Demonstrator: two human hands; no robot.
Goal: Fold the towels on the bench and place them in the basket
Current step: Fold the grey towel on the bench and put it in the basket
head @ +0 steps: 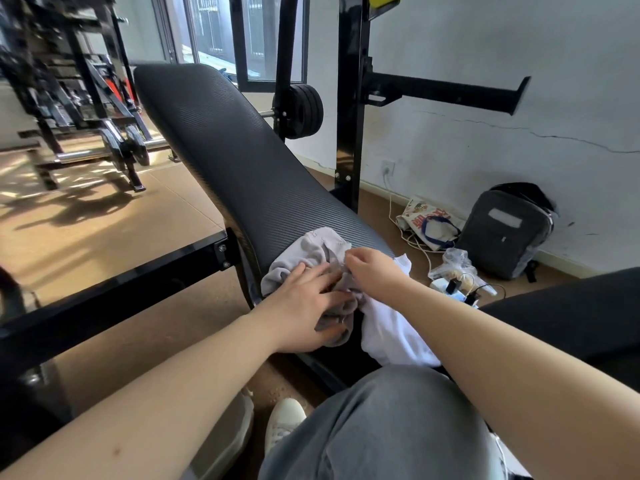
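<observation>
Barely started, I'd judge: the grey towel (311,247) lies crumpled at the near end of the bench (225,140), and the white towel (391,327) is bunched just beside it at four o'clock. Neither is folded, and I see no basket. My left hand (304,299) lies flat on the grey towel, fingers straight, pressing it down. My right hand (374,268), at two o'clock from the left, has curled fingers that seem to pinch the grey towel's edge.
</observation>
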